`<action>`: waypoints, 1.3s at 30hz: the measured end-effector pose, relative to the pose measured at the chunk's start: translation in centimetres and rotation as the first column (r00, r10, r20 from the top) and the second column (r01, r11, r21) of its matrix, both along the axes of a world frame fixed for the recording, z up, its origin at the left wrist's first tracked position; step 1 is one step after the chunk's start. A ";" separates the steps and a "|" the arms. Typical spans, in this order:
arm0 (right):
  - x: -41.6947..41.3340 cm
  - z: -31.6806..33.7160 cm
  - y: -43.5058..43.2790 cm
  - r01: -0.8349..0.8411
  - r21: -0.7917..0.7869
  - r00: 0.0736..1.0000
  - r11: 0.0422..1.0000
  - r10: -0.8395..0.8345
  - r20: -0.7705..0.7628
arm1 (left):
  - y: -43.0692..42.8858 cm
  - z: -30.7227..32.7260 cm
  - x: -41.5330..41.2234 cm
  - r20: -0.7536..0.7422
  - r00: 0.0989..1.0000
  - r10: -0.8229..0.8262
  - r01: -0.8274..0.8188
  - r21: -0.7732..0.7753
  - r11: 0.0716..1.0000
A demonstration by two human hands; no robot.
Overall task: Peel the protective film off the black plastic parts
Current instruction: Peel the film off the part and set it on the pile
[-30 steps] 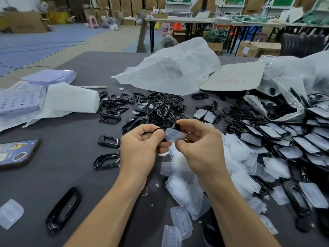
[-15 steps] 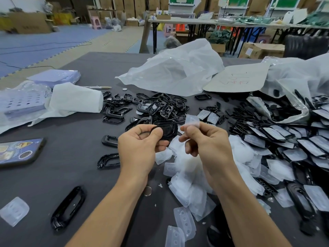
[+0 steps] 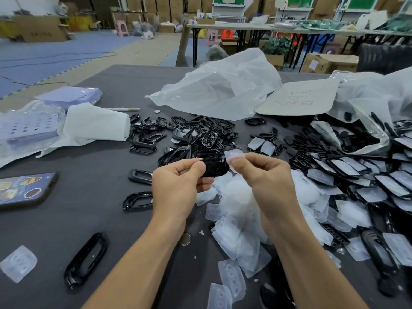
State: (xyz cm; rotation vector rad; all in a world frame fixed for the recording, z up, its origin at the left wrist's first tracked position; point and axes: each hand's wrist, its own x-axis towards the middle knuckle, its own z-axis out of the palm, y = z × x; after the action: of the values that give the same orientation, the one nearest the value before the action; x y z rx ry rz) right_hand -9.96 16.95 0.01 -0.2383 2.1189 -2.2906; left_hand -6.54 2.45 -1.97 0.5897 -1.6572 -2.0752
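Both hands are up over the middle of the bench: the left hand pinches a black plastic part by its left end. The right hand pinches a bit of clear film right at the part's other end, can't tell if it's still stuck on. A pile of loose films sits just under them, a heap of bare black frames behind, and film-covered parts off to the right.

Glossy black part midair, clear film at right end

Left hand holds black part; right hand pinches film
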 end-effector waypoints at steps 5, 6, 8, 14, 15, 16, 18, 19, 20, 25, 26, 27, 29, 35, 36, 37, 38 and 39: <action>0.0 -0.1 0.0 0.052 0.127 0.995 0.991 -0.041 -0.093 | -0.2 -0.1 0.0 0.008 0.999 -0.032 0.032 -0.050 0.998; 0.0 -0.1 -0.1 0.043 0.144 0.994 0.989 -0.028 -0.105 | -0.2 -0.2 0.0 0.015 0.999 -0.043 0.044 -0.073 0.996; 0.1 -0.1 -0.3 -0.004 0.154 0.992 0.988 0.024 -0.126 | -0.3 -0.2 0.0 0.049 0.997 -0.057 0.063 -0.130 0.990; 0.4 -0.4 -0.6 -0.009 0.169 0.991 0.986 0.031 -0.129 | -0.3 0.0 0.2 0.062 0.996 -0.057 0.067 -0.164 0.984; 0.4 -0.4 -0.6 -0.007 0.180 0.991 0.984 0.032 -0.133 | -0.3 0.0 0.2 0.048 0.997 -0.056 0.063 -0.155 0.986; 0.3 -0.4 -0.6 -0.007 0.188 0.990 0.982 0.033 -0.136 | -0.4 0.0 0.2 0.036 0.998 -0.056 0.061 -0.143 0.988; 0.3 -0.3 -0.4 0.001 0.232 0.986 0.973 0.038 -0.160 | -0.5 0.2 0.3 0.032 0.997 -0.071 0.074 -0.115 0.991; 0.3 -0.3 -0.4 0.011 0.273 0.982 0.962 0.041 -0.184 | -0.5 0.3 0.4 0.030 0.996 -0.085 0.087 -0.101 0.991; 0.4 -0.3 -0.3 0.028 0.315 0.977 0.949 0.040 -0.208 | -0.5 0.5 0.4 0.027 0.994 -0.102 0.104 -0.092 0.990; 0.1 -0.5 -0.2 0.122 0.427 0.960 0.896 0.003 -0.280 | -0.3 1.1 0.7 0.029 0.977 -0.212 0.212 -0.005 0.977; 0.1 -0.6 -0.2 0.124 0.446 0.958 0.886 0.010 -0.286 | -0.3 1.2 0.7 0.035 0.973 -0.227 0.226 0.010 0.974; 0.1 -0.6 -0.3 0.125 0.469 0.955 0.874 0.022 -0.295 | -0.3 1.2 0.7 0.045 0.970 -0.238 0.238 0.014 0.971; 0.1 -0.6 -0.3 0.129 0.510 0.943 0.851 0.054 -0.329 | -0.3 1.2 0.8 0.064 0.966 -0.251 0.251 0.012 0.968; 0.4 -0.6 -0.4 0.118 0.496 0.924 0.860 0.088 -0.372 | -0.4 1.3 0.9 0.072 0.957 -0.281 0.280 0.018 0.960; 0.5 -0.6 -0.5 0.120 0.492 0.925 0.862 0.082 -0.370 | -0.4 1.3 1.0 0.069 0.956 -0.287 0.286 0.016 0.958; 0.6 -0.6 -0.5 0.129 0.490 0.924 0.862 0.075 -0.375 | -0.4 1.3 1.0 0.066 0.954 -0.291 0.291 0.012 0.957; 0.6 -0.6 -0.5 0.145 0.490 0.920 0.860 0.065 -0.386 | -0.5 1.2 0.9 0.062 0.953 -0.297 0.297 0.005 0.955; 0.7 -0.7 -0.6 0.167 0.489 0.916 0.856 0.049 -0.398 | -0.6 1.2 0.9 0.059 0.950 -0.306 0.307 -0.005 0.952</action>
State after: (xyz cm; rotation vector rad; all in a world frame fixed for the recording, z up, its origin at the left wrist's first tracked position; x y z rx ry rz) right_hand -9.26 16.40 -0.66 -0.6793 2.8775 -1.7001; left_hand -5.59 1.88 -0.76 0.4096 -1.8973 -2.2761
